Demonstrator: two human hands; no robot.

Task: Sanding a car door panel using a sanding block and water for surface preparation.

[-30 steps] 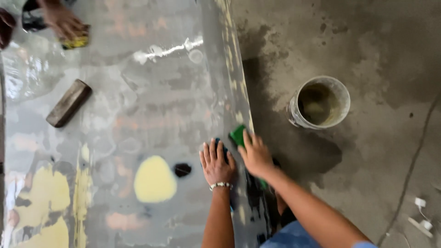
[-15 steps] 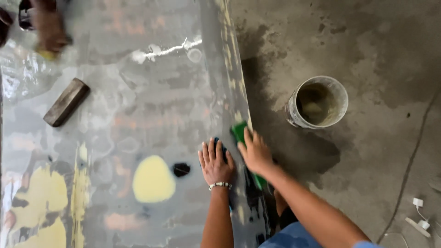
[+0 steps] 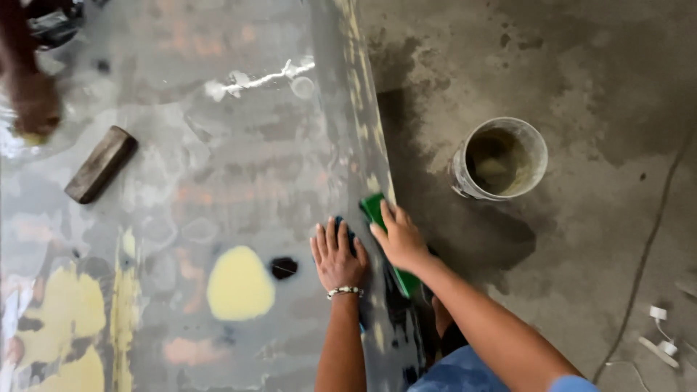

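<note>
Green pad [image 3: 375, 208] pinned at the sheet's [image 3: 218, 167] right edge

The pad is pressed down under the right hand [image 3: 399, 239], fingers laid flat and close together on it. Just left of the pad, the left hand [image 3: 338, 258] is spread flat on the sheet, fingers wide. A bucket [image 3: 499, 160] sits right of the pad on the concrete, a brown block [image 3: 100, 165] far left.
</note>
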